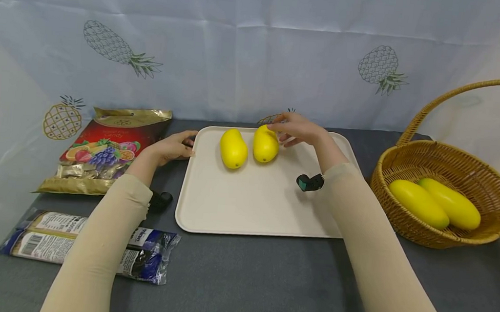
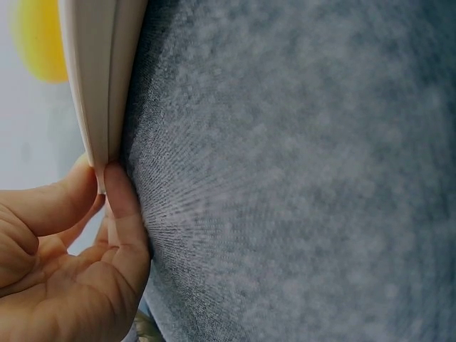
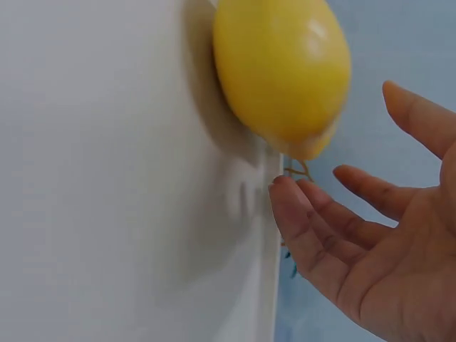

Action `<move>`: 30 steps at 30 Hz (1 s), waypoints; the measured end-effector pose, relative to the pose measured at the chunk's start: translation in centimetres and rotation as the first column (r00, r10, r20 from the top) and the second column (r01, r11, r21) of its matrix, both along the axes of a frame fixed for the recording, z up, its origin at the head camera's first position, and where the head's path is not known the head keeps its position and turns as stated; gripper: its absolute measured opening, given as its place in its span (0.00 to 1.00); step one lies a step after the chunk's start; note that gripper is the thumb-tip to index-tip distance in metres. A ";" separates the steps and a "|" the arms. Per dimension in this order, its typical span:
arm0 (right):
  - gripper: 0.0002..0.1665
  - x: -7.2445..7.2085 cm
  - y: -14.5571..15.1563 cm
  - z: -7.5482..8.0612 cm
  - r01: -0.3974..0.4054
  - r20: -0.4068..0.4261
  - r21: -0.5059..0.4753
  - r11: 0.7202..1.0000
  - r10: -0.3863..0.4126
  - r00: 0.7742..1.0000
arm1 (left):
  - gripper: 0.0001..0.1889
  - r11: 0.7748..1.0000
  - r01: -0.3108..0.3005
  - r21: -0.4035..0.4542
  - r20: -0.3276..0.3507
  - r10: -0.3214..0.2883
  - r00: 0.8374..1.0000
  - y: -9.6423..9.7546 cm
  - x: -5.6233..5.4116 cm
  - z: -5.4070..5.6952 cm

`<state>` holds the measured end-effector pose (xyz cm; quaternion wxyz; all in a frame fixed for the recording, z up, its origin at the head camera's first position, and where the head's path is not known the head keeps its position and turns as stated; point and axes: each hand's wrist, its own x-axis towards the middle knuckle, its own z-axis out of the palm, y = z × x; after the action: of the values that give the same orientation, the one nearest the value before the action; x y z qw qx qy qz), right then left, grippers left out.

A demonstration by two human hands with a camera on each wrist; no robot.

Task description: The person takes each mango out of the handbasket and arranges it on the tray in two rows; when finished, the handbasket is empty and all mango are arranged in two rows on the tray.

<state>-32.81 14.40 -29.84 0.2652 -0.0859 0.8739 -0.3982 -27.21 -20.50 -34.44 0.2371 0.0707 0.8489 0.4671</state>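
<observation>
A cream tray holds two plump yellow mangoes, a left mango and a right mango, both near its far edge. My left hand is at the tray's left side. In the left wrist view its thumb and fingers pinch the tray's rim. Over the far part of the tray, my right hand is beside the right mango, fingers loosely spread. The right wrist view has that hand just off the end of the mango, with nothing between thumb and fingers.
A wicker basket with a tall handle stands right of the tray, two yellow mangoes inside. On the left lie a red-and-gold candy bag and, nearer, a blue-ended plastic packet, partly under the left sleeve. A pineapple-print curtain hangs behind.
</observation>
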 end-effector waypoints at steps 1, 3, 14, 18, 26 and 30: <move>0.43 0.1 0.1 0.3 -0.004 -0.006 -0.006 1.000 0.004 1.000 | 0.38 1.000 -0.001 0.000 0.000 0.001 1.000 0.0 0.0 0.0; 0.42 0.4 0.3 1.0 -0.010 -0.018 -0.019 1.000 0.010 1.000 | 0.38 1.000 -0.003 0.000 0.000 0.003 1.000 0.0 0.0 0.0; 0.40 2.3 2.2 5.4 -0.060 -0.180 -0.066 0.996 0.047 0.983 | 0.38 1.000 -0.006 -0.002 0.003 0.006 1.000 0.0 0.1 0.0; 0.38 3.6 3.5 7.0 -0.084 -0.239 -0.073 0.994 0.065 0.969 | 0.38 1.000 -0.005 -0.004 -0.001 0.005 1.000 0.1 0.0 0.1; 0.35 6.0 6.4 9.5 -0.097 -0.365 -0.071 0.993 0.065 0.929 | 0.37 1.000 -0.009 -0.002 0.004 0.009 1.000 0.0 0.0 0.0; 0.33 7.1 8.0 10.2 -0.088 -0.414 -0.067 0.994 0.052 0.909 | 0.37 1.000 -0.020 -0.007 0.014 0.020 1.000 0.1 0.0 -0.1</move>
<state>-25.75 22.41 -19.66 0.0856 -0.2101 0.8890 -0.3977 -27.22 -20.38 -34.52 0.2386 0.0580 0.8494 0.4672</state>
